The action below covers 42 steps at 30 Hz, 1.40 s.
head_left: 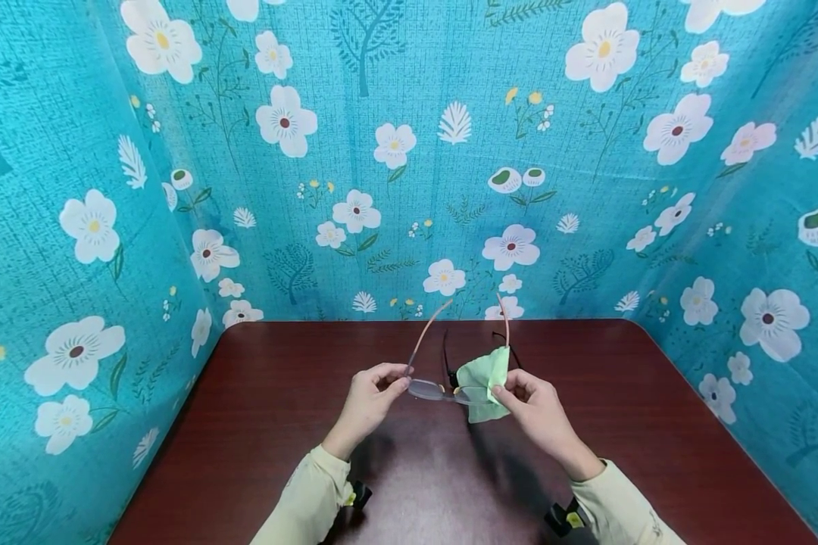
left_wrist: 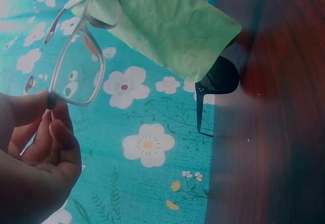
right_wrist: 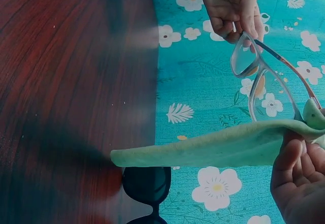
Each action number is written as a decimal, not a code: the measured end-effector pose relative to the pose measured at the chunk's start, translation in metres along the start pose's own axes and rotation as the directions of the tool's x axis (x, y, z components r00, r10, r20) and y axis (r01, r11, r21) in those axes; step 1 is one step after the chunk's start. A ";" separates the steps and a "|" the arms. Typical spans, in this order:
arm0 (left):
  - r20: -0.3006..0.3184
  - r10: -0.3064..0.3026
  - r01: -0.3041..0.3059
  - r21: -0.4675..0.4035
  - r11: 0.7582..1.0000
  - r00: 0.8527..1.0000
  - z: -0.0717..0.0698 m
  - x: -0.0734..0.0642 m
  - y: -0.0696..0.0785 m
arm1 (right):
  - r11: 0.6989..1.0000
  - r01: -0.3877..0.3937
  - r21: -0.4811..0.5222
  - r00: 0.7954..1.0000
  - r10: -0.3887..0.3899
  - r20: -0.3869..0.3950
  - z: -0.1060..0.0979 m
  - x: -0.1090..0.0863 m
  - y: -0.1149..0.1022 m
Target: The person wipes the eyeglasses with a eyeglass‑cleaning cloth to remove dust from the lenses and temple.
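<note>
Clear-framed eyeglasses (head_left: 426, 390) are held up above the table between both hands, their temples spread and pointing away. My left hand (head_left: 370, 399) pinches them at the left hinge corner with thumb and fingers. At the other end, my right hand (head_left: 541, 412) pinches a pale green cloth (head_left: 480, 375) around the right side of the frame. The cloth hangs down and hides part of the right lens in the head view. Behind it, black sunglasses (right_wrist: 147, 185) rest on the table, mostly covered by the cloth in the head view.
The dark red-brown table (head_left: 279, 393) has a glossy top. A blue flowered curtain (head_left: 409, 189) stands behind it and along both sides. Each forearm wears a black wrist camera, one at the left sleeve (head_left: 307, 492), one at the right sleeve (head_left: 620, 503).
</note>
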<state>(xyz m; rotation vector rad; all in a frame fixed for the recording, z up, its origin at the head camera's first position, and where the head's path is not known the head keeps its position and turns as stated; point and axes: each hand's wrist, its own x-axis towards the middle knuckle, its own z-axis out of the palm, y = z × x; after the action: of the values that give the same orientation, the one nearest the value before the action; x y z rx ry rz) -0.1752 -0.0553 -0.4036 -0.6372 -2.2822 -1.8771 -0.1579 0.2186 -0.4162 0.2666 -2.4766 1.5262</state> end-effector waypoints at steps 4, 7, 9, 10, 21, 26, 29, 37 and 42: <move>0.012 -0.010 0.010 0.033 0.999 1.000 -0.001 -0.001 0.004 | 1.000 -0.005 -0.020 1.000 0.005 -0.009 0.000 0.000 0.000; 0.020 -0.024 0.023 0.045 0.999 1.000 -0.001 -0.001 0.005 | 0.999 -0.001 -0.034 1.000 0.001 -0.019 0.000 0.001 0.001; 0.028 -0.033 0.031 0.051 0.998 0.999 -0.001 -0.002 0.006 | 0.999 0.002 -0.043 1.000 -0.003 -0.026 0.000 0.001 0.001; 0.033 -0.036 0.035 0.053 0.998 0.999 -0.002 -0.002 0.006 | 0.999 0.003 -0.045 1.000 -0.004 -0.029 0.000 0.001 0.001; 0.097 -0.048 0.042 0.063 0.997 0.994 -0.004 -0.003 0.005 | 0.999 -0.011 -0.048 0.999 0.008 -0.053 -0.001 0.003 -0.002; 0.120 -0.035 0.025 0.085 0.996 0.992 -0.005 -0.004 0.007 | 0.996 -0.037 -0.075 0.997 0.031 -0.076 -0.002 0.007 -0.004; 0.133 -0.032 0.018 0.103 0.995 0.991 -0.005 -0.005 0.006 | 0.994 -0.049 -0.100 0.994 0.038 -0.106 -0.003 0.009 -0.003; 0.143 -0.045 0.029 0.117 0.993 0.989 -0.002 -0.002 -0.033 | 0.992 -0.070 -0.102 0.989 0.056 -0.137 -0.006 0.014 -0.003; 0.170 -0.028 0.008 0.114 0.993 0.985 -0.004 -0.003 -0.038 | 0.991 -0.091 -0.097 0.986 0.077 -0.146 -0.009 0.016 -0.003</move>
<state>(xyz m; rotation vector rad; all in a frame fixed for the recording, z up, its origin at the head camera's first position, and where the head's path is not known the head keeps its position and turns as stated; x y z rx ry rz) -0.1883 -0.0650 -0.4379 -0.7926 -2.4861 -1.7476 -0.1716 0.2248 -0.4050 0.0349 -2.4726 1.3898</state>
